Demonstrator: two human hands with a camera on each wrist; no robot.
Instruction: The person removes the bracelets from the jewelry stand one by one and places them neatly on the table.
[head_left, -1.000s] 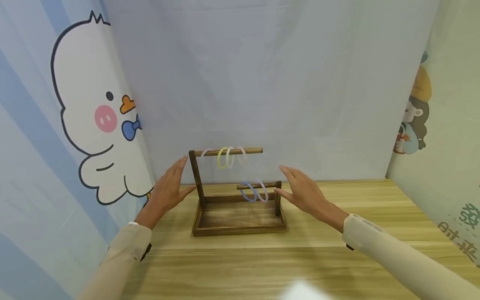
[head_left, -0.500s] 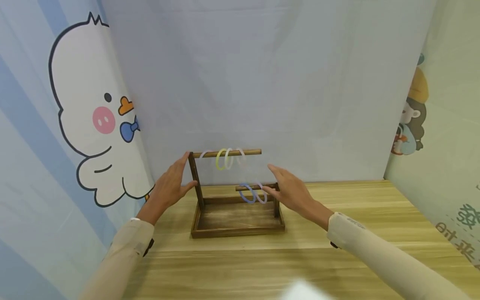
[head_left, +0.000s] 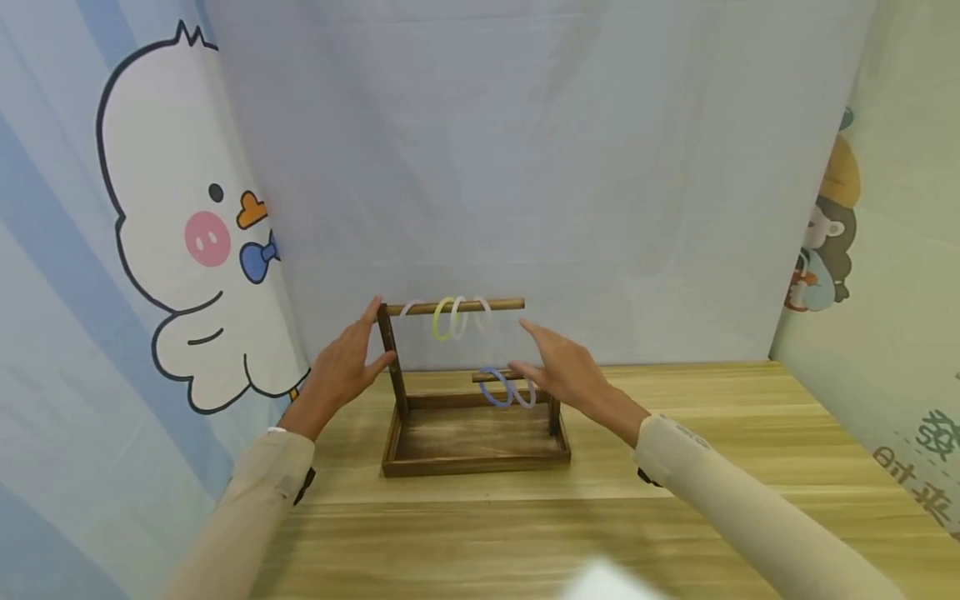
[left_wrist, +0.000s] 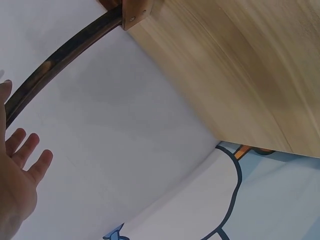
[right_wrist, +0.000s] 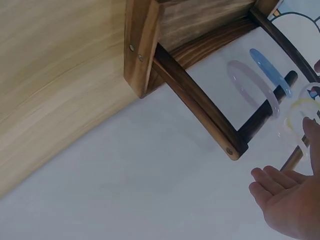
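Observation:
A dark wooden rack has a shallow tray base (head_left: 477, 465), a tall post (head_left: 394, 371) on its left and a short post (right_wrist: 200, 107) on its right. On the upper bar (head_left: 512, 304) hang a yellow ring (head_left: 437, 323), a white ring (head_left: 454, 323) and other pale rings. A blue ring (right_wrist: 270, 72) and a lilac ring (right_wrist: 245, 87) hang on the lower bar. My left hand (head_left: 339, 371) is beside the tall post, thumb and fingers spread; contact is unclear. My right hand (head_left: 570, 371), also spread, overlaps the lower bar's right end in the head view, holding nothing.
The rack stands on a wood-grain table (head_left: 480, 542) near its back edge. Behind hangs a plain pale curtain (head_left: 555, 167). A duck-printed cloth (head_left: 165, 150) borders the left, and a printed pale panel (head_left: 900, 275) the right. A white patch (head_left: 607, 583) shows at the bottom.
My right hand has moved left, from beside the short post to in front of it. My left hand has risen slightly and shifted right towards the tall post. The rings look unmoved.

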